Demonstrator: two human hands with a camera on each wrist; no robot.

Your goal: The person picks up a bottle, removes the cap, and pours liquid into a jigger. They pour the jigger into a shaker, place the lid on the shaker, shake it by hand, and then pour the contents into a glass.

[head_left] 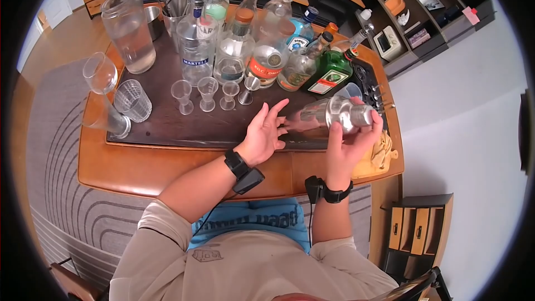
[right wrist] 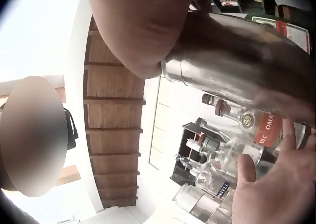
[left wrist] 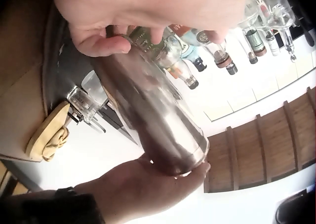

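A shiny metal cocktail shaker (head_left: 337,112) lies tilted nearly sideways in the air over the dark tabletop. My right hand (head_left: 351,147) grips its capped end, thumb and fingers wrapped about the top. At the other end is my left hand (head_left: 262,138), its fingers spread and extended toward the shaker's base. The left wrist view shows the left thumb (left wrist: 111,45) right at the base of the shaker (left wrist: 153,105). In the right wrist view the shaker (right wrist: 237,61) crosses the upper right, with the spread left hand (right wrist: 279,187) below it.
Behind the hands stand several bottles, among them a Martell bottle (head_left: 196,50) and a green bottle (head_left: 333,71). Small stemmed glasses (head_left: 207,95) and a metal jigger (head_left: 249,90) line their front. A water pitcher (head_left: 129,33) and a tumbler (head_left: 132,101) are left; a wooden board (head_left: 365,167) is right.
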